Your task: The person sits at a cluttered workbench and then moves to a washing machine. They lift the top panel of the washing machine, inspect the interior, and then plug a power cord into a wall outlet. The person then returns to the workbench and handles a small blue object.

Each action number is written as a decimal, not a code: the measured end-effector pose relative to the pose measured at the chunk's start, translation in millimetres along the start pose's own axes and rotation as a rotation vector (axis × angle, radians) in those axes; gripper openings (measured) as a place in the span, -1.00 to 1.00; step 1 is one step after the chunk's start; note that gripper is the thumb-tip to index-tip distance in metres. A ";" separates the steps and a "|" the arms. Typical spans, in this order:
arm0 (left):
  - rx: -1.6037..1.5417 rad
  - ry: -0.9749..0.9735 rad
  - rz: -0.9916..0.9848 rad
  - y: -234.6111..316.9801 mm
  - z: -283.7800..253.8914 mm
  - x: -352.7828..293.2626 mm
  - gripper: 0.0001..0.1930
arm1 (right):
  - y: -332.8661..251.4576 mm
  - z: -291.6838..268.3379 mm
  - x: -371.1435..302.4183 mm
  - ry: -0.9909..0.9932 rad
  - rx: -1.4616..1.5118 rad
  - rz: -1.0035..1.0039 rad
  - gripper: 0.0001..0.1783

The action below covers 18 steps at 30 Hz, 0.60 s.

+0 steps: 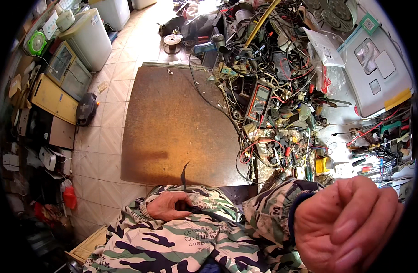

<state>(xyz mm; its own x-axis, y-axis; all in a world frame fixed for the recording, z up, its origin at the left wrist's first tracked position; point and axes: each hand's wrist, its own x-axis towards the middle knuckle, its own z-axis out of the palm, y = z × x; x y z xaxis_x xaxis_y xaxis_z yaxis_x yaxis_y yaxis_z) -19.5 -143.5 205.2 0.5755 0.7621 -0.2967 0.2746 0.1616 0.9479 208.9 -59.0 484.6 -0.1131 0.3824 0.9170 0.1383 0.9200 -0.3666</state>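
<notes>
My left hand [169, 205] rests low over my lap, against the camouflage jacket, with thumb and fingers curled toward each other. A thin black strip [183, 175] stands up just beyond its fingers, its tip over the near table edge. Something dark lies at the fingertips; what it is cannot be made out. Raised close to the camera at the lower right, my right hand [345, 223] has its fingers bent in toward the palm. Whatever those fingers may hold is hidden.
Before me stands a worn brown tabletop [177, 123]. A multimeter [259, 102] lies among tangled cables and parts on its right. Beyond are a grey-white appliance panel [377, 68] and several screwdrivers [366, 161]. A wire spool [172, 42] stands on the tiled floor [113, 88].
</notes>
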 end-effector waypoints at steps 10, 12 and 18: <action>0.048 -0.038 -0.049 0.8 -0.6 13.4 -0.69 | 40.2 37.7 -8.3 -0.116 0.645 0.372 -0.82; 0.012 -0.026 -0.030 -6.4 0.0 13.5 -0.69 | 52.5 68.9 -17.6 -0.248 0.681 0.424 -0.87; 0.008 -0.163 0.102 -27.2 2.2 46.1 -0.69 | 66.8 99.2 -56.0 -0.553 0.800 0.911 -0.89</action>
<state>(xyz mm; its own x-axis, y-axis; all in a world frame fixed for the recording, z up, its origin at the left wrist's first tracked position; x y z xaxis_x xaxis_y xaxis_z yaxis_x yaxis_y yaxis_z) 1.3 -114.1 165.5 0.7178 0.6623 -0.2149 0.2145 0.0833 0.9732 126.8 -10.5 393.2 -0.6979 0.6926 0.1824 -0.2133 0.0422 -0.9761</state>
